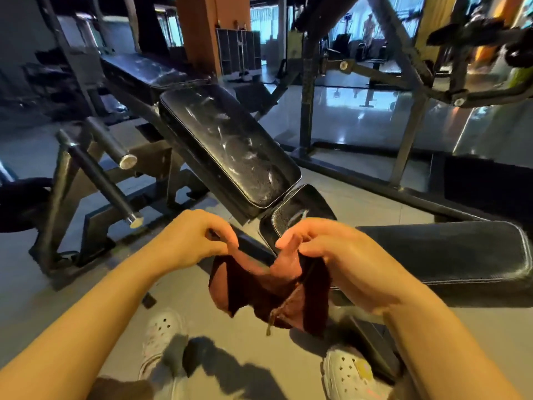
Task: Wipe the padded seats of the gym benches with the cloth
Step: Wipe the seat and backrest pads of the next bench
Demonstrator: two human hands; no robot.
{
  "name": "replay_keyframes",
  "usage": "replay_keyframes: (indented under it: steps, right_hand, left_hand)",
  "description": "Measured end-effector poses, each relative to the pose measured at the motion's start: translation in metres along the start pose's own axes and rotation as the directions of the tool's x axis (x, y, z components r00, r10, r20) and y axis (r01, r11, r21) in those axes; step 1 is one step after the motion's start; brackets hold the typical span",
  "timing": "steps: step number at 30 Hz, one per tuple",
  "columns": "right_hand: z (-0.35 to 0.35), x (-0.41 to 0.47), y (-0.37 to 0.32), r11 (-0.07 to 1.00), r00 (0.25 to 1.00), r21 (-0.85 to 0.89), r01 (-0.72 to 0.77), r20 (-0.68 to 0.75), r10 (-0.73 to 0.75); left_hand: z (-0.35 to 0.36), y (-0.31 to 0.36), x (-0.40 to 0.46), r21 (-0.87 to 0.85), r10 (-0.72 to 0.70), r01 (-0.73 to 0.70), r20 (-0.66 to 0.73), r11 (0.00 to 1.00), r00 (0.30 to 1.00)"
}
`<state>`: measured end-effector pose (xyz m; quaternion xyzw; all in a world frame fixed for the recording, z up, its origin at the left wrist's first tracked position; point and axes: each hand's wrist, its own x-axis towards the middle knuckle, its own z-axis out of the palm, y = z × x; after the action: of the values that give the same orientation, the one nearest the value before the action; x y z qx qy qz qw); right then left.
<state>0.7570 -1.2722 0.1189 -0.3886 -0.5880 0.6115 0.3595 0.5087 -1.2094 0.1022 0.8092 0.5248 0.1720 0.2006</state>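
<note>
Between both hands, held above the floor, hangs the cloth [268, 290], dark red and bunched. Left hand [191, 241] pinches its upper left edge; right hand [326, 255] grips the other side, fingers curled into the folds. Just beyond, the small seat pad [291, 215] and inclined back pad [230, 142] show pale smears; a flat bench pad [450, 252] lies to the right. Risk: a crumpled cloth gives poor contact and streaks; the loose corner could snag on the frame.
</note>
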Motion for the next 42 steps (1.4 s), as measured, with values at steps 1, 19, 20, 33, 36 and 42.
replay_keyframes:
  steps: [1,19,20,33,36,42]
  right_hand:
    - [0.003,0.009,0.001,0.995,0.999,-0.092,-0.027,0.045,0.031]
    - [-0.01,0.133,0.041,0.62,0.994,-0.785,-0.021,-0.081,-0.069]
    - [-0.008,0.14,0.039,0.647,0.996,-0.762,0.027,-0.036,-0.083]
    - [-0.017,0.136,0.059,0.716,0.996,-0.692,-0.088,-0.066,0.058]
    - [-0.021,0.133,0.061,0.65,0.98,-0.751,-0.115,-0.195,-0.051]
    - [-0.015,0.121,0.056,0.654,0.875,-0.756,-0.031,-0.337,-0.349]
  left_hand:
    - [-0.002,-0.009,0.005,0.031,0.003,-0.004,0.023,1.0,1.0]
    - [-0.004,-0.088,0.072,0.166,0.514,-0.541,0.181,0.824,0.838]
    - [-0.013,-0.075,0.067,0.106,0.575,-0.591,0.147,0.8,0.804]
    - [0.021,-0.077,0.085,-0.06,0.825,-0.831,0.18,0.553,0.536]
    - [0.023,-0.077,0.092,0.002,0.827,-0.843,0.189,0.539,0.529]
    - [0.038,-0.076,0.108,0.009,0.782,-0.787,-0.12,0.617,0.612]
